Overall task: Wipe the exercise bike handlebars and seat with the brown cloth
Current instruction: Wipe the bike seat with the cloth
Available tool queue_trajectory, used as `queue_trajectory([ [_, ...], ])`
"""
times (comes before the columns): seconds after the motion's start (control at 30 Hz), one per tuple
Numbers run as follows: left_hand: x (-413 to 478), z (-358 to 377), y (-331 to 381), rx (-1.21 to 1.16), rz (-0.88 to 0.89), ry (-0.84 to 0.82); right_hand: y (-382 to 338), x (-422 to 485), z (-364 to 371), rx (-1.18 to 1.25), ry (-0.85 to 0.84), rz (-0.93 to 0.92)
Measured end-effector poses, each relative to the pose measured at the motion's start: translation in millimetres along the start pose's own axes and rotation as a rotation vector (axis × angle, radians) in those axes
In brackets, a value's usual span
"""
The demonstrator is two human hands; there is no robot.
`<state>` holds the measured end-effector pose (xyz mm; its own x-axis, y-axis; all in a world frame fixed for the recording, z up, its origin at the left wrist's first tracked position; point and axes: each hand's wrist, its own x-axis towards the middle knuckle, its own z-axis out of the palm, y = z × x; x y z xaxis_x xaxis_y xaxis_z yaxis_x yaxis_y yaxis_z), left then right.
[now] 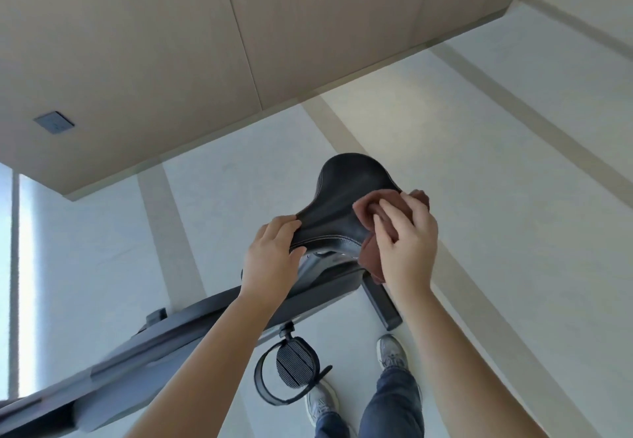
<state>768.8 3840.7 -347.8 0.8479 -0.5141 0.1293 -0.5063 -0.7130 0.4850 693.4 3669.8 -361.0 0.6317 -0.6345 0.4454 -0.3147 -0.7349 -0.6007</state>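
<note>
Brown cloth [367, 210] w/ R hand [407, 246] at seat [346, 191] edge, L hand [270, 256] on nose

Bright, even daylight, strongest at a blown-out window [25, 266] on the left edge. Shadows on the pale floor [479, 198] are faint; the black seat [346, 184] carries a soft sheen. The wide lens tilts and bends the wall panels [137, 43], and the bike frame [102, 369] at lower left is blurred
</note>
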Motion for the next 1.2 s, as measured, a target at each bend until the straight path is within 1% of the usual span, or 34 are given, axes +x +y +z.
queue_trajectory([
  [0.03,0,0,0,0.003,0.008,0.005,-8,-3,6,-0.031,0.013,-0.046],
  [0.13,-2,-1,-3,0.016,0.03,0.006,-15,-5,13,-0.127,0.024,-0.321],
  [0.2,-4,-2,-6,0.0,0.054,-0.018,-8,-4,11,-0.163,0.022,-0.417],
  [0.27,-8,-4,-10,-0.023,0.077,-0.037,-4,-7,11,-0.17,0.033,-0.397],
  [0.33,-13,-7,-14,-0.024,0.083,-0.026,-9,-13,18,-0.149,0.064,-0.356],
  [0.37,-16,-8,-17,-0.026,0.076,-0.011,-14,-16,23,-0.13,0.076,-0.368],
  [0.47,-25,-12,-32,-0.035,0.02,0.036,-42,-29,46,-0.002,0.035,-0.473],
  [0.53,-32,-14,-43,-0.042,-0.023,0.047,-59,-33,59,0.051,-0.007,-0.51],
  [0.6,-38,-17,-51,-0.04,-0.054,0.059,-62,-32,64,0.041,-0.023,-0.554],
  [0.67,-42,-20,-57,-0.035,-0.07,0.074,-50,-29,63,-0.008,-0.008,-0.613],
  [0.7,-44,-21,-58,-0.037,-0.08,0.08,-43,-28,61,-0.035,0.009,-0.607],
  [0.77,-47,-22,-59,-0.046,-0.104,0.094,-43,-30,61,-0.034,0.05,-0.491],
  [0.83,-50,-21,-57,-0.061,-0.113,0.102,-61,-38,71,0.028,0.096,-0.331],
  [0.87,-53,-21,-57,-0.068,-0.113,0.105,-73,-44,78,0.078,0.09,-0.316],
  [0.9,-55,-20,-57,-0.073,-0.117,0.108,-85,-50,84,0.121,0.059,-0.368],
  [0.93,-58,-21,-59,-0.079,-0.138,0.114,-95,-58,89,0.139,0.008,-0.461],
  [1.0,-64,-24,-64,-0.094,-0.225,0.137,-103,-68,94,0.075,-0.094,-0.635],
  [1.03,-68,-26,-68,-0.085,-0.258,0.148,-101,-67,94,0.025,-0.118,-0.685],
  [1.1,-76,-32,-74,-0.049,-0.277,0.158,-90,-58,86,-0.011,-0.118,-0.684],
  [1.2,-82,-36,-72,-0.057,-0.259,0.132,-60,-37,65,0.034,-0.01,-0.49],
])
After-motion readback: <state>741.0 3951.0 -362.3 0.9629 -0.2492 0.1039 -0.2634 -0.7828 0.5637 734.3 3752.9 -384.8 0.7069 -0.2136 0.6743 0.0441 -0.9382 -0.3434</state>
